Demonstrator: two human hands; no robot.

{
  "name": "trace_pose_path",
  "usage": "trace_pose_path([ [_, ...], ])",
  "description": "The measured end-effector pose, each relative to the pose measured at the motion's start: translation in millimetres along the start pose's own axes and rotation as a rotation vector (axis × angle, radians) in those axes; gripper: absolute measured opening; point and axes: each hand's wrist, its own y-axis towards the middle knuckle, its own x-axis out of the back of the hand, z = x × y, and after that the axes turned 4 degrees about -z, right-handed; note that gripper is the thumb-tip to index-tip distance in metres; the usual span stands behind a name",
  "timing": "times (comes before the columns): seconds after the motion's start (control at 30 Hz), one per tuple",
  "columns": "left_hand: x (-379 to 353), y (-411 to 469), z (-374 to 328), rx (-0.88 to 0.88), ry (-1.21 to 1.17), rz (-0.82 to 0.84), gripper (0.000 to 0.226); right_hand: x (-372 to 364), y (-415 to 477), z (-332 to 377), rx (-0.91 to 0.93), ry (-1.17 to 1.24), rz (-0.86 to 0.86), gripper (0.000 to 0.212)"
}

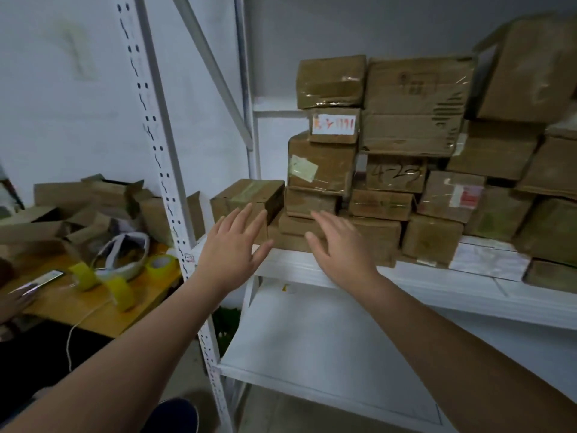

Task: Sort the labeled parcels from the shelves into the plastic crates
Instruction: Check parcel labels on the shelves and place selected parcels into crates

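Observation:
Several brown cardboard parcels are stacked on a white metal shelf (290, 267). One carries a white label with red writing (334, 125). A small taped parcel (249, 198) stands alone at the stack's left end. My left hand (232, 245) is stretched out flat, fingers straight, just in front of that small parcel. My right hand (338, 245) is also spread open, in front of the lowest parcels (299, 228) of the stack. Neither hand holds anything. No plastic crate is in view.
A lower white shelf board (327, 345) lies below. The shelf's perforated upright (168, 195) runs between shelf and a wooden table (103, 310) on the left, with yellow tape rolls (120, 293), a white headset, open cartons and another person's hand holding a phone (37, 284).

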Motion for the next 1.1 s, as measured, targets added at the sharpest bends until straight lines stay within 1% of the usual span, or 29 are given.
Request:
trace_pose_path([
  [0.13,-33.8,10.0,35.8,0.061,-0.005,0.034,0.078,-53.7,13.0,8.0,0.021,0.068,0.086,0.051],
  [0.27,-57.6,37.7,64.6,0.049,-0.041,0.006,0.066,-81.3,44.0,23.3,0.035,0.125,0.043,0.050],
  [0.4,-83.3,68.9,95.4,0.015,-0.033,0.045,0.069,-102.6,73.7,39.5,0.044,0.202,0.026,0.051],
  [0.47,-94.8,86.7,113.9,-0.022,-0.042,0.053,0.072,-116.7,83.0,47.2,0.019,0.233,0.036,0.054],
  [0.57,-113.1,110.9,140.9,-0.080,0.003,0.100,0.078,-141.6,98.9,55.5,-0.048,0.166,0.031,0.060],
  [0.63,-122.6,123.8,153.5,-0.092,0.026,0.136,0.075,-152.9,114.4,61.1,-0.121,0.099,0.031,0.062],
  [0.73,-128.4,135.0,159.9,-0.090,-0.120,0.183,0.065,-158.5,139.3,71.6,-0.284,0.061,0.042,0.063],
  [0.83,-126.1,125.3,157.7,-0.077,-0.280,0.131,0.057,-165.8,151.9,80.6,-0.408,0.121,0.008,0.057],
  [0.87,-125.3,118.9,157.3,-0.066,-0.322,0.104,0.055,-170.7,152.7,81.6,-0.423,0.154,-0.032,0.052],
  [0.93,-128.7,107.9,157.9,-0.042,-0.438,0.049,0.049,-180.8,148.0,83.6,-0.413,0.217,-0.180,0.036],
  [1.0,-130.4,100.8,157.0,0.036,-0.675,-0.038,0.031,-188.0,141.6,85.2,-0.414,0.291,-0.316,0.020],
  [1.03,-129.0,99.4,155.9,0.088,-0.798,-0.081,0.022,-189.7,139.3,85.3,-0.415,0.310,-0.351,0.016],
  [1.07,-126.4,99.2,155.5,0.125,-0.863,-0.108,0.020,-190.0,137.3,85.1,-0.417,0.324,-0.367,0.013],
  [1.1,-123.6,99.1,156.5,0.146,-0.879,-0.124,0.018,-188.6,135.9,86.0,-0.420,0.341,-0.377,0.012],
])
